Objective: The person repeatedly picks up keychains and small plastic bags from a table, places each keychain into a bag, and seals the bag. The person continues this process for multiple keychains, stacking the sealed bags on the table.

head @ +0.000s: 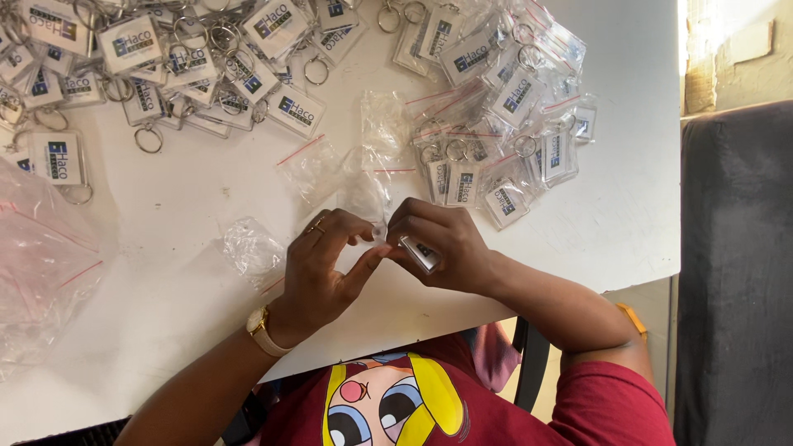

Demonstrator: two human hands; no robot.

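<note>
Near the table's front edge we've got both hands together, mid-job on one keychain. Our right hand (pixel 442 246) is closed round a clear rectangular keychain (pixel 420 253), only its lower edge showing under the fingers. Our left hand (pixel 324 260) pinches the mouth of a small clear zip bag (pixel 368 198) w/ thumb & forefinger, right beside the keychain; bag stands up between the two hands. Whether the keychain is already partly inside the bag we can't tell, fingers hide it.

Done so far, as we judge it: a heap of bagged keychains (pixel 496 99) sits upper right, approx. a dozen or more, each in its own red-striped bag. Left to do: a bigger loose pile of unbagged keychains (pixel 165 58) w/ split rings across the upper left, so we reckon we're under halfway. Spare empty bags (pixel 310 165) lie mid-table just beyond the hands, one crumpled bag (pixel 252 248) just left of our left hand, & a larger plastic sack (pixel 41 264) at far left on the white table (pixel 628 215).
</note>
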